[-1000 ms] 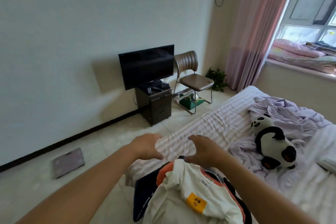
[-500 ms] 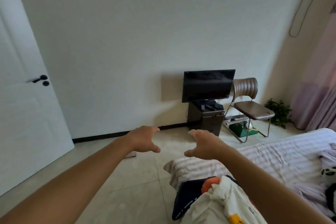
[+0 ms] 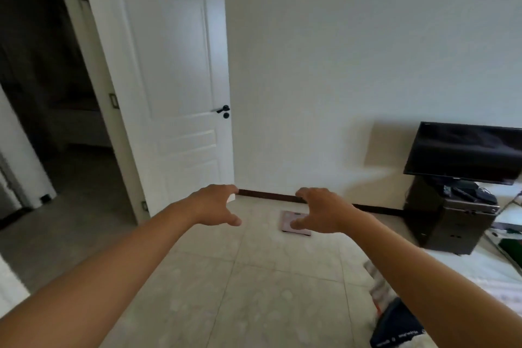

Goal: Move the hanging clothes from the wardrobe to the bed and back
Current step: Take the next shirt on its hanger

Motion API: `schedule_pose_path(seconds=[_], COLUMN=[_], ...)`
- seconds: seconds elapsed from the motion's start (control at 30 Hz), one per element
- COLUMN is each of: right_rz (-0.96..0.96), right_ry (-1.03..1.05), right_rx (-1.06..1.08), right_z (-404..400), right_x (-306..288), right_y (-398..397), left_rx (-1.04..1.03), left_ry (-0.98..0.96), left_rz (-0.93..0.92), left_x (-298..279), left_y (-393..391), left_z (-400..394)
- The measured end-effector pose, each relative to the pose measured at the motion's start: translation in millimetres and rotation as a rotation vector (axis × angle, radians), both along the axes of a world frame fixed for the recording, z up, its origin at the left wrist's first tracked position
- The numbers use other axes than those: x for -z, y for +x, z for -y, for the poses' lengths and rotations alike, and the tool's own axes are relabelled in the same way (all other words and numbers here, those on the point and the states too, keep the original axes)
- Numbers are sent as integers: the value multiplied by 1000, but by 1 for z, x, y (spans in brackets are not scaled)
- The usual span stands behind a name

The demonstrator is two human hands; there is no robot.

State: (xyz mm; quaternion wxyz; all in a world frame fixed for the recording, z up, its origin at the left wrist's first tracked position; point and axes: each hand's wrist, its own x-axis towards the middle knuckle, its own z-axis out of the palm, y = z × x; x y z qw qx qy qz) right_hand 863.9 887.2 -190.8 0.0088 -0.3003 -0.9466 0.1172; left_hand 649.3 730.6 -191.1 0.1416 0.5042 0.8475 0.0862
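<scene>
My left hand [image 3: 216,206] and my right hand [image 3: 322,210] are stretched out in front of me over the tiled floor, fingers spread and loosely curved, holding nothing. A corner of the pile of clothes [image 3: 395,330], dark blue with some white, shows at the bottom right on the edge of the striped bed [image 3: 494,285]. The wardrobe is out of view.
A white door [image 3: 175,87] stands open at the left with a dark doorway [image 3: 48,93] beside it. A pink bathroom scale [image 3: 295,224] lies on the floor by the wall. A TV [image 3: 463,152] on a dark cabinet [image 3: 449,226] stands at the right.
My view has swung left, away from the bed toward the door. The clothes pile and bed slid to the bottom right corner. Both hands stay empty and raised.
</scene>
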Motion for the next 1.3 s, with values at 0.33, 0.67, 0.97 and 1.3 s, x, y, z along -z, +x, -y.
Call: schedule_pose_path(seconds=[0.33,0.67,0.97,1.3], right_rz=[-2,-15,-20,-17], right_ry=[25,29,29,36], right_rx=[-312,-622,-909,-1166], right_z=[119,224,326,460], right_x=[-22,-23,-46,-64], right_y=[-148,-300,-440,-548], left_rx=[-311,-597,-824,-1104], left_ry=[33,53,-7,84], left_rz=[7,-14,-76,-20], left_x=[-22,-17,-46,-55], left_y=[-86,-159,-233,-278], left_z=[179,320,421,564])
